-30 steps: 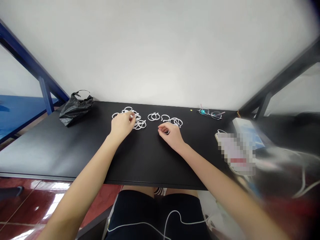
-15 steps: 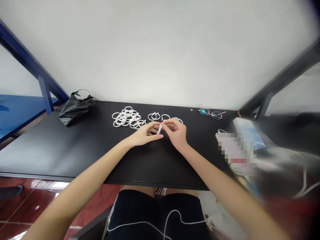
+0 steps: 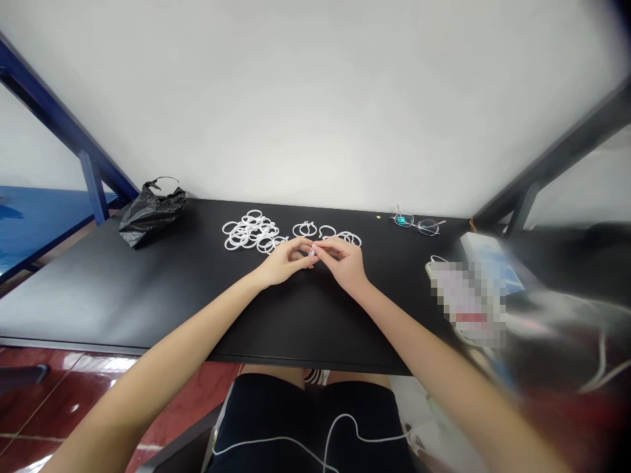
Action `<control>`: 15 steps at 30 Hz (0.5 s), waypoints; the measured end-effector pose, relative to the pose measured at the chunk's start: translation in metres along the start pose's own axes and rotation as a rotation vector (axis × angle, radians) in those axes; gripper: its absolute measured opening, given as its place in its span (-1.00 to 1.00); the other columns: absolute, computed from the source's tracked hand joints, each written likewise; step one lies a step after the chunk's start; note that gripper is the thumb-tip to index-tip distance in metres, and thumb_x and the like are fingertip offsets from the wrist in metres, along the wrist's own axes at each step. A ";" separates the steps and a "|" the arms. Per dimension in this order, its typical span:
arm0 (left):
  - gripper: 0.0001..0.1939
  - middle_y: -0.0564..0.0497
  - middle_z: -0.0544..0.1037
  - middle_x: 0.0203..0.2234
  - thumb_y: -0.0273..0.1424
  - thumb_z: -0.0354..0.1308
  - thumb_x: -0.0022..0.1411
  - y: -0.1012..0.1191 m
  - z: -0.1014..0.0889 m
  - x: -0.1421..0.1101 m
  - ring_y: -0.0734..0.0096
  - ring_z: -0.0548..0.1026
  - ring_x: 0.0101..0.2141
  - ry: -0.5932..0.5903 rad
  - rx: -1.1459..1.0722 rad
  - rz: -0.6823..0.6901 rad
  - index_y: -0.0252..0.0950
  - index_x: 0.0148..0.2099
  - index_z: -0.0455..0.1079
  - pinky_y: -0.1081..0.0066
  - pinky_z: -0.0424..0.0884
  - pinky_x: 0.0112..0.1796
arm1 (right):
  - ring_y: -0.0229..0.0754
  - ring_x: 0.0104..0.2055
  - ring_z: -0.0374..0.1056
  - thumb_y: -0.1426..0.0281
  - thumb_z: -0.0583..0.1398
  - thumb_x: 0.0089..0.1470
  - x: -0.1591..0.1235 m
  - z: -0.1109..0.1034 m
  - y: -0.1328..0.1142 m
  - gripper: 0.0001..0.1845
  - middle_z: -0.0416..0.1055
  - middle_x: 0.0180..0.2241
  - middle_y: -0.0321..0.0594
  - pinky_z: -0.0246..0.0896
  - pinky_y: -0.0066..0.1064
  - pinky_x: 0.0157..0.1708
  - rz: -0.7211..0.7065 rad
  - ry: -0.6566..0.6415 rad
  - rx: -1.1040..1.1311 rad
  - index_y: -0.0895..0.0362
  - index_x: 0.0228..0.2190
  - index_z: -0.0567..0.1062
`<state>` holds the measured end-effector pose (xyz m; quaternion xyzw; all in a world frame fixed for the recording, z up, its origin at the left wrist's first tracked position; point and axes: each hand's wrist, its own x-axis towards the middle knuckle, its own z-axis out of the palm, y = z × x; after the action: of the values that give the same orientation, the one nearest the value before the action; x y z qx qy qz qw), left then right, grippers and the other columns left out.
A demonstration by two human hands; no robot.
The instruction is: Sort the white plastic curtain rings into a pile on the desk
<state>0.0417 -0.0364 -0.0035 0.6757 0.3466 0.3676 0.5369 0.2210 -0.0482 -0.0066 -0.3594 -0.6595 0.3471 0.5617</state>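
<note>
Between my hands is a white plastic ring (image 3: pixel 312 251), seen almost edge-on and mostly covered by fingers. My left hand (image 3: pixel 283 263) has its thumb and fingers closed on the ring's left side. From the right, my right hand (image 3: pixel 345 264) pinches the ring's upper part between thumb and fingertips. A heap of similar white rings (image 3: pixel 250 230) lies on the black table beyond my left hand. Several more loose rings lie just behind my hands, among them a pair of rings (image 3: pixel 304 228) and an open ring (image 3: pixel 327 231); others are partly hidden by my right hand.
A crumpled black plastic bag (image 3: pixel 152 213) sits at the back left of the black table (image 3: pixel 162 295). Eyeglasses (image 3: pixel 417 222) lie at the back right. Nearer on the right are a blurred-out phone (image 3: pixel 466 305), a white box (image 3: pixel 493 263) and clear plastic. A white cable (image 3: pixel 276 439) crosses my lap.
My hands have drawn closer together around the white ring. The left thumb and fingers have closed in on it, and less of the ring shows. The rings on the table stay in place.
</note>
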 end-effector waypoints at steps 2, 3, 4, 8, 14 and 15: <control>-0.62 -0.09 0.52 -0.16 -0.23 0.27 0.17 0.001 0.001 0.000 0.47 0.55 -0.38 -0.002 0.004 -0.006 -0.33 -0.03 0.36 0.36 0.53 -0.28 | -0.16 -0.32 0.51 0.26 0.31 0.04 0.000 0.000 0.002 -0.87 0.54 -0.35 -0.23 0.53 -0.27 -0.26 0.007 0.007 0.005 0.04 -0.37 0.63; -0.62 -0.08 0.52 -0.17 -0.23 0.27 0.18 0.001 0.001 0.000 0.48 0.55 -0.39 -0.003 0.005 -0.010 -0.33 -0.04 0.37 0.36 0.54 -0.28 | -0.15 -0.33 0.51 0.26 0.31 0.04 0.000 0.001 0.002 -0.87 0.54 -0.36 -0.22 0.53 -0.27 -0.27 0.012 0.012 0.012 0.04 -0.37 0.63; -0.63 -0.07 0.52 -0.18 -0.22 0.26 0.18 0.001 0.001 0.000 0.49 0.54 -0.40 -0.005 0.005 -0.014 -0.34 -0.05 0.37 0.35 0.55 -0.28 | -0.15 -0.33 0.51 0.26 0.32 0.03 0.000 0.001 0.003 -0.86 0.54 -0.36 -0.22 0.53 -0.27 -0.27 0.019 0.019 0.022 0.05 -0.38 0.63; -0.64 -0.07 0.52 -0.19 -0.20 0.25 0.19 0.001 0.002 0.001 0.52 0.52 -0.41 -0.012 0.011 -0.019 -0.33 -0.07 0.38 0.36 0.56 -0.29 | -0.13 -0.34 0.52 0.27 0.32 0.02 0.000 0.002 0.003 -0.87 0.54 -0.37 -0.21 0.53 -0.25 -0.28 0.049 0.030 0.060 0.06 -0.39 0.63; -0.63 -0.07 0.53 -0.18 -0.18 0.25 0.18 0.002 0.002 0.000 0.53 0.52 -0.45 0.013 0.068 0.013 -0.32 -0.07 0.37 0.40 0.55 -0.33 | -0.14 -0.35 0.51 0.30 0.30 0.04 -0.001 0.001 0.003 -0.89 0.54 -0.39 -0.21 0.52 -0.27 -0.30 0.035 0.038 0.006 0.06 -0.40 0.63; -0.63 -0.07 0.53 -0.19 -0.17 0.24 0.18 0.002 0.003 0.000 0.52 0.52 -0.45 0.012 0.079 0.016 -0.32 -0.08 0.37 0.41 0.54 -0.34 | -0.14 -0.35 0.52 0.30 0.30 0.04 -0.001 0.001 0.003 -0.89 0.54 -0.39 -0.21 0.52 -0.26 -0.29 0.034 0.037 0.001 0.06 -0.40 0.63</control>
<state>0.0441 -0.0382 -0.0018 0.6969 0.3586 0.3620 0.5046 0.2206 -0.0475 -0.0102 -0.3766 -0.6425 0.3504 0.5680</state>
